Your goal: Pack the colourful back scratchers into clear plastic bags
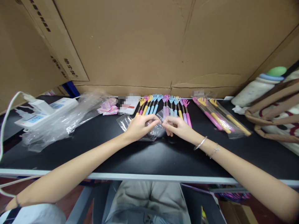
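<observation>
My left hand [141,126] and my right hand [177,127] meet above the black table, with thumbs and fingertips pinched together. Between them is a clear plastic bag [154,133], gripped at its edge; part of it spreads out under my left hand. Just behind lies a row of back scratchers [171,107] with pink, yellow, blue and purple handles and claw-shaped heads pointing away from me. My fingers cover some of their handles.
At the left, loose clear bags [63,124] lie against a white power strip [46,112]. Pink cards [108,106] sit near a white box [131,104]. Bagged back scratchers [219,116] lie at the right, before a bottle [255,90] and a cloth bag [277,115]. Cardboard [149,43] walls the back.
</observation>
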A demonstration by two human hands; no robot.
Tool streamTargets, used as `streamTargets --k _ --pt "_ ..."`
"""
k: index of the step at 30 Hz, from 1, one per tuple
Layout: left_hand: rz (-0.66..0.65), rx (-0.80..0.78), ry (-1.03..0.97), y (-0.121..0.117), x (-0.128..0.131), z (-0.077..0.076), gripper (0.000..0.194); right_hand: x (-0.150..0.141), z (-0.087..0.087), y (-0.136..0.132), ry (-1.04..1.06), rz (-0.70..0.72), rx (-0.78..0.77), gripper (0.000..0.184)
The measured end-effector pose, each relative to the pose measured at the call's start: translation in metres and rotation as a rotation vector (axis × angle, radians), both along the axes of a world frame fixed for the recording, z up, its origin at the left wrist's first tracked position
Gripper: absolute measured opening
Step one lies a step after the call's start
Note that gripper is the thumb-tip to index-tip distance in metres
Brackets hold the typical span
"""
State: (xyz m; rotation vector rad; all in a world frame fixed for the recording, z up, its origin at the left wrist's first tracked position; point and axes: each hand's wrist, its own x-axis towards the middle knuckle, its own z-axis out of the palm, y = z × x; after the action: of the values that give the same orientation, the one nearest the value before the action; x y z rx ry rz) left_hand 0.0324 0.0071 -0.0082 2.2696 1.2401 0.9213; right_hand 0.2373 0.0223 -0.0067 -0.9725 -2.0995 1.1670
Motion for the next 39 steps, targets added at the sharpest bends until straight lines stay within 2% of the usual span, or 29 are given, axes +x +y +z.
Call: streamTargets --k 9,17,27,30,35,39 --pt "-0.074 0.002 -0.040 0.001 0.001 0.001 0.028 0.002 -0.002 0.002 -0.017 -0.014 0.025 0.041" --pt "-0.167 -0.068 -0.081 0.000 0.000 -0.001 0.029 0.000 0.007 -0.002 0.100 -0.144 0.054 0.042" --pt "-0.209 -0.197 -0.171 -0.002 0.001 -0.002 0.025 0.002 0.007 -0.003 0.108 -0.172 0.068 0.038" --pt "-0.217 -0.185 -0.171 -0.001 0.001 -0.003 0.025 0.002 0.006 -0.002 0.087 -0.156 0.049 0.038" --pt "-0.235 -0.141 -0.145 -0.001 0.001 -0.005 0.022 0.002 0.001 -0.001 0.021 -0.033 0.041 0.042" --pt "-0.242 -0.154 -0.159 -0.001 0.002 -0.004 0.025 0.001 0.001 -0.003 0.038 -0.029 0.058 0.045"
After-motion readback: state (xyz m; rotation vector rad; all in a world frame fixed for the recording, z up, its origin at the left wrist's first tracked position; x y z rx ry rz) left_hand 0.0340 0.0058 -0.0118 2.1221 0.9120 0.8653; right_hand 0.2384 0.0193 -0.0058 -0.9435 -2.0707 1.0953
